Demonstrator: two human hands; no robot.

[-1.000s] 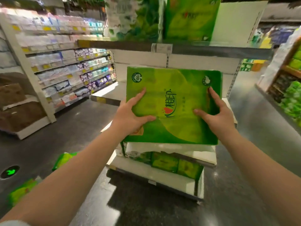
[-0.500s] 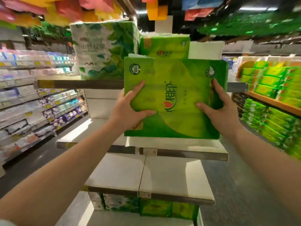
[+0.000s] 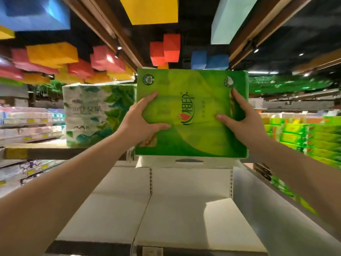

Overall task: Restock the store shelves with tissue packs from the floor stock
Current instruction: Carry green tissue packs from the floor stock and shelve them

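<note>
Left of the green tissue pack [image 3: 191, 115], a white leaf-printed pack [image 3: 99, 113] stands on the top shelf [image 3: 46, 151], its side just beside the green pack's left edge. Your left hand [image 3: 143, 117] grips the green pack's left side, thumb across the front face and fingers wrapped behind the edge. The pack itself is upright at top-shelf level, its lower edge over what looks like a white pack [image 3: 186, 162] already there. Your right hand [image 3: 238, 117] holds the right side the same way, thumb on the front, index finger up along the edge.

Risk, as a judgement: the soft wrapper gives under your thumbs, so a push forward may catch the leaf-printed pack and shove it back, or leave the green pack perched crooked and liable to tip.

Against half a second ago, the pack is higher, now level with the top shelf instead of in front of its edge, and your grip is unchanged.
</note>
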